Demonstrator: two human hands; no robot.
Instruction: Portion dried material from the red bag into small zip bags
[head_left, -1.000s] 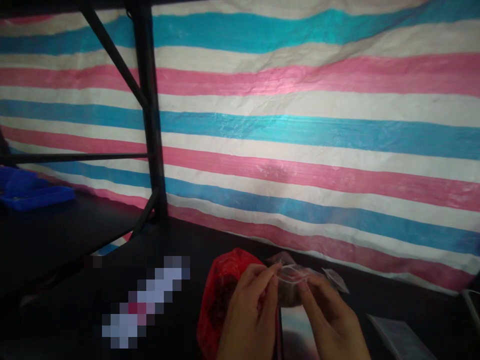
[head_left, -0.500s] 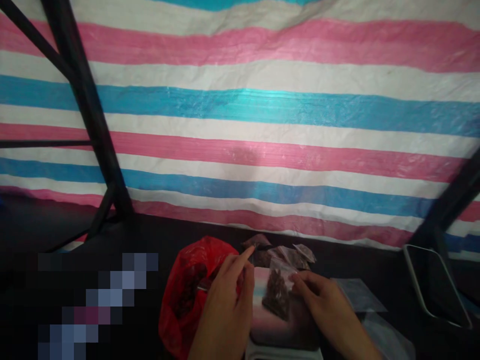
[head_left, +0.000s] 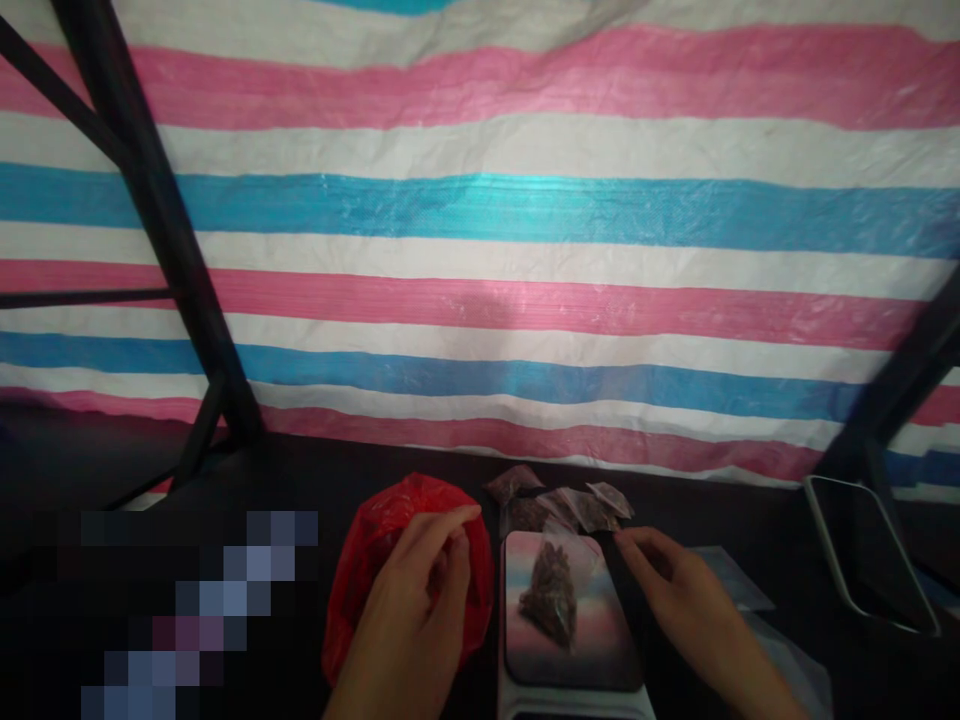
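A small clear bag of brown bits (head_left: 553,595) lies on the shiny plate of a scale (head_left: 615,655), with neither hand touching it. Over the red plastic bag (head_left: 346,600), left of the scale, is my left hand (head_left: 420,590), its fingers curled and thumb near the fingertips; whether it holds anything is hidden. My right hand (head_left: 667,580) is just right of the scale, thumb and forefinger close together at the tips, and anything between them is too small to make out. Several filled small bags (head_left: 559,508) lie behind the scale.
Flat clear bags (head_left: 731,578) lie right of my right hand. A phone (head_left: 874,555) rests farther right on the black table (head_left: 300,500). Black metal bars (head_left: 176,270) rise at both sides before a striped sheet (head_left: 525,210). A blurred-out patch covers the lower left.
My right hand has let go of the filled bag on the scale and moved right. My left hand has shifted left, away from the scale and over the red bag.
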